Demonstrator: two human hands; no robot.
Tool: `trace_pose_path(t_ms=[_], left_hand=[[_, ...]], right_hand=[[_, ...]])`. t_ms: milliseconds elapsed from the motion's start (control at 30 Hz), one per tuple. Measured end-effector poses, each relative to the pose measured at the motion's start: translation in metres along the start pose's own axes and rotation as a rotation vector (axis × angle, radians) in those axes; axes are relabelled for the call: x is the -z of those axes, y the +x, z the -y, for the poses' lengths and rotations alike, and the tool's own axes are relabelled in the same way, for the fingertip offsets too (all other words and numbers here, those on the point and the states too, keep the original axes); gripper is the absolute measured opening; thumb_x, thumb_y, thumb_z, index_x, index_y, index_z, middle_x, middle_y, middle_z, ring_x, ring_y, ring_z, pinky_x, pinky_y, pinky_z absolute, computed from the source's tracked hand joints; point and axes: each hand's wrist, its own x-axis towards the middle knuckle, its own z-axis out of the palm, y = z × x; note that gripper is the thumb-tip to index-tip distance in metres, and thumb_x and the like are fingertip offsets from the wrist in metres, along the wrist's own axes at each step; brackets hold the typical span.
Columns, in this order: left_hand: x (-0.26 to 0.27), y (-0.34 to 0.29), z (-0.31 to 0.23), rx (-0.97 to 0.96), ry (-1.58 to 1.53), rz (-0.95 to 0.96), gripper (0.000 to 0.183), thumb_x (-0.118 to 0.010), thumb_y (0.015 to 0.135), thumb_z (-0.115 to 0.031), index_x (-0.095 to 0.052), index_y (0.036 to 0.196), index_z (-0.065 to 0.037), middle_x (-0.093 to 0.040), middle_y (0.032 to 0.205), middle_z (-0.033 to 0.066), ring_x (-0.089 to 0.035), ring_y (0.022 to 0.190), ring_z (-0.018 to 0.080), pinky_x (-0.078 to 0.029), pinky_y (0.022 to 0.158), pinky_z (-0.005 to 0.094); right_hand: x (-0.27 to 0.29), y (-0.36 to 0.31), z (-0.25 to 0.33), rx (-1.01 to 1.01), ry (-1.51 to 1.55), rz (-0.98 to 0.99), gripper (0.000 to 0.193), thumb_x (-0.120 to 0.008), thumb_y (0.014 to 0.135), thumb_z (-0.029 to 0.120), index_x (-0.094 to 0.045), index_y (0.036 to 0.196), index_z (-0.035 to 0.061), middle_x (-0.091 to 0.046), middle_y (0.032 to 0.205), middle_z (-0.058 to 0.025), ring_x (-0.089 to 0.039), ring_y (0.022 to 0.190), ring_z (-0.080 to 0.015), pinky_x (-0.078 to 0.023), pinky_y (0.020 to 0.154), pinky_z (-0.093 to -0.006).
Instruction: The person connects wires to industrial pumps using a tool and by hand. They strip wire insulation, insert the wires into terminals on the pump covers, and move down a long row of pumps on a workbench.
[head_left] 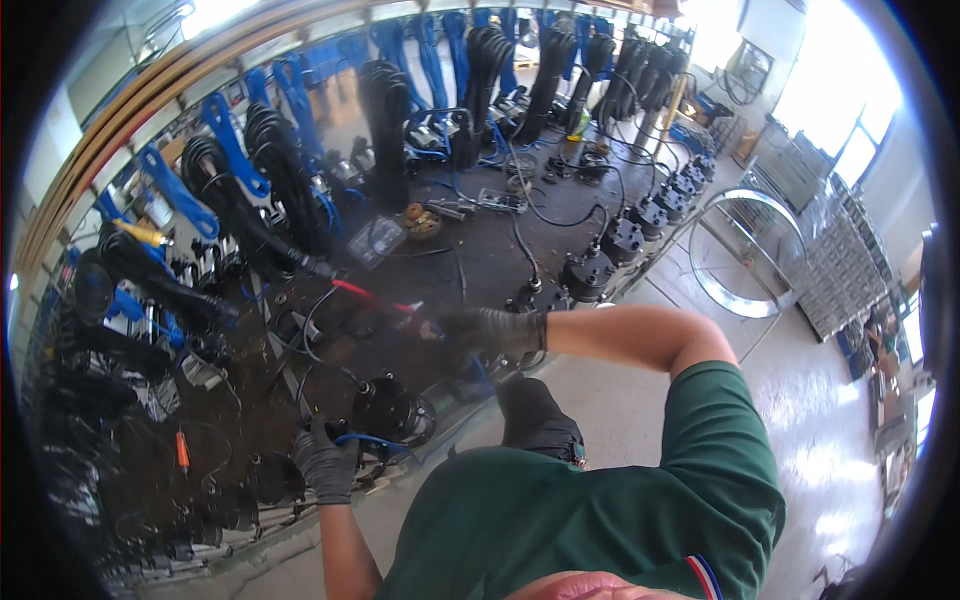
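Both my hands wear dark grey gloves. My left hand (325, 462) is at the bench's near edge with its fingers curled; what they hold is hidden. Beside it sits a round black motor-like unit (388, 408) with bolts on top. A blue cable (370, 440) runs along the unit's near side, by my left hand. My right hand (495, 332) reaches in over the bench from the right, its fingers smeared by motion. A blurred red, thin thing (365, 293) lies just past its fingers; whether the hand holds it cannot be made out.
Several black units (588, 272) line the bench edge to the right. Black cable coils (385, 120) and blue cable bundles (235, 145) hang along the far side. An orange-handled tool (182, 451) is at left. A metal ring (748, 250) stands off the bench at right.
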Motion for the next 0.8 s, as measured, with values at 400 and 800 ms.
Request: trace_pose_path(t_ms=[400, 800], left_hand=[[0.002, 0.001, -0.004, 0.063, -0.023, 0.041, 0.057, -0.083, 0.066, -0.036, -0.064, 0.114, -0.013, -0.064, 0.094, 0.0172, -0.062, 0.091, 0.0363, -0.048, 0.081, 0.0514], [0.031, 0.006, -0.014, 0.201, -0.076, 0.226, 0.060, -0.083, 0.067, -0.037, -0.066, 0.118, -0.010, -0.060, 0.117, 0.0186, -0.057, 0.109, 0.0375, -0.045, 0.093, 0.0511]], right_hand=[[-0.042, 0.064, 0.106, 0.172, 0.098, -0.129, 0.056, -0.074, 0.089, 0.022, -0.053, 0.138, 0.0048, -0.069, 0.096, -0.0055, -0.069, 0.066, -0.0163, -0.057, 0.062, -0.0307], [-0.079, 0.124, 0.134, 0.207, -0.705, -0.041, 0.053, -0.078, 0.085, 0.022, -0.058, 0.130, 0.0026, -0.066, 0.114, -0.0079, -0.062, 0.098, -0.0135, -0.051, 0.084, -0.0311]])
